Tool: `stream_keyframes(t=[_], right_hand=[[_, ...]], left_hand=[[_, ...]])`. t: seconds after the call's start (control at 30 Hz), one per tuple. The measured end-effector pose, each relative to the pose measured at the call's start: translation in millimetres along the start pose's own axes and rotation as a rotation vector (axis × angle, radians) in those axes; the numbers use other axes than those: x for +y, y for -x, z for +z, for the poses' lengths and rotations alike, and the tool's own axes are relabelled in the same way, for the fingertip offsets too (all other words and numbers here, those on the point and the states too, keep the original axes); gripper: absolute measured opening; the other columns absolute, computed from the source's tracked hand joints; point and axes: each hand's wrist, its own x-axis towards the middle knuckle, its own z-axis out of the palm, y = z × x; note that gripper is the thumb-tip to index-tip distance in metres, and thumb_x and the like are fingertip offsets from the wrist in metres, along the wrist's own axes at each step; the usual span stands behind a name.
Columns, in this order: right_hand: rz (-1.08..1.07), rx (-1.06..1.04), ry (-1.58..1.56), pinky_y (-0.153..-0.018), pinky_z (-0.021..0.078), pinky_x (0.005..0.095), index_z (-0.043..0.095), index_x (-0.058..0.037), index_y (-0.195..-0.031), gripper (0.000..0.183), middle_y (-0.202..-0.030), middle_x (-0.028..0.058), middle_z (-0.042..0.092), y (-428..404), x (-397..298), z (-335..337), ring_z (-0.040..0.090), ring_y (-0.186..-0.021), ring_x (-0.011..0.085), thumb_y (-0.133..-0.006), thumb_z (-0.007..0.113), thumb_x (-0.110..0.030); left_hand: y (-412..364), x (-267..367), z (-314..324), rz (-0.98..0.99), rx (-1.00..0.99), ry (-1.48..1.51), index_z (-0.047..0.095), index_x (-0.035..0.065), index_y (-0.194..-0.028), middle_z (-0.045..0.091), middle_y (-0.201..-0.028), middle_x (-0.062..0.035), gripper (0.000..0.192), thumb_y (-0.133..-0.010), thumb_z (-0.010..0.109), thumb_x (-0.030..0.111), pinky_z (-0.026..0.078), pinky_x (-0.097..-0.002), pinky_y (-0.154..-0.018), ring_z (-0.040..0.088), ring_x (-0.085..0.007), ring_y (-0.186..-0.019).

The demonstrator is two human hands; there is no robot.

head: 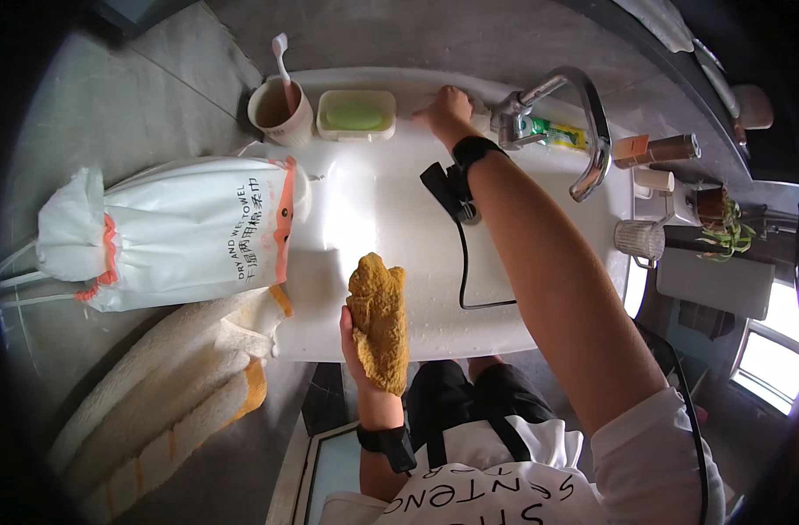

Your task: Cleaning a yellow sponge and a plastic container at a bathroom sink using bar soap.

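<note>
A bunched mustard-brown towel cloth (380, 321) rests in my left hand (357, 361) over the front rim of the white washbasin (432, 328). My right arm reaches across the basin. On the back ledge, my right hand (449, 108) is bent down between a soap dish (357, 134) with a green soap bar (353, 118) and the chrome faucet (508, 121). Its fingertips are partly hidden, so I cannot tell whether it holds anything. A pale object (481, 121) shows beside it, near the faucet base.
Left of the soap dish stands a cup (271, 128) with a toothbrush (282, 59). A white towel bag (189, 230) and cream towel (196, 367) hang at left. A green-and-yellow tube (557, 134) lies behind the spout; a ribbed mug (639, 239) is at right.
</note>
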Motion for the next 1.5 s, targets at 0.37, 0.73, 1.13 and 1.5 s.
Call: stream_keyframes(t=[0.37, 0.73, 1.13, 1.5], right_hand=[[-0.068, 0.053, 0.104, -0.080, 0.0454, 0.0353, 0.058, -0.0033, -0.100, 0.023, -0.100, 0.0115, 0.059, 10, -4, 15, 0.054, -0.100, 0.0248, -0.079, 0.052, -0.012], [-0.066, -0.154, -1.263, -0.067, 0.0477, 0.0288, 0.056, 0.0036, -0.094, 0.028, -0.089, 0.0079, 0.061, 97, 17, -30, 0.058, -0.076, 0.0157, -0.077, 0.064, -0.017], [-0.566, -1.146, -1.556, -0.080, 0.0440, 0.0232, 0.047, 0.0027, -0.110, 0.025, -0.097, 0.0071, 0.061, 332, -34, -207, 0.055, -0.090, 0.0097, -0.087, 0.052, -0.005], [-1.230, -1.508, -1.585, -0.073, 0.0458, 0.0196, 0.056, 0.0029, -0.099, 0.020, -0.093, 0.0035, 0.057, 506, -21, -323, 0.055, -0.086, 0.0069, -0.080, 0.058, 0.005]], left_hand=[[7, -1, 8, 0.034, 0.033, 0.028, 0.047, 0.0029, -0.118, 0.056, -0.109, -0.0143, 0.044, -0.091, 0.037, 0.036, 0.054, -0.0367, -0.071, 0.060, -0.0268, -0.089], [18, 4, -15, 0.051, -0.047, 0.108, 0.045, 0.0031, -0.120, 0.055, -0.111, -0.0161, 0.051, -0.090, 0.036, 0.043, 0.053, -0.0380, -0.069, 0.060, -0.0284, -0.089], [55, -25, -8, 0.266, -0.192, 0.195, 0.049, 0.0050, -0.116, 0.057, -0.106, -0.0105, 0.048, -0.090, 0.034, 0.042, 0.048, -0.0343, -0.078, 0.058, -0.0227, -0.090], [146, -68, -5, 0.548, -0.348, 0.023, 0.047, 0.0061, -0.117, 0.058, -0.104, -0.0100, 0.049, -0.088, 0.038, 0.044, 0.048, -0.0351, -0.077, 0.058, -0.0227, -0.089]])
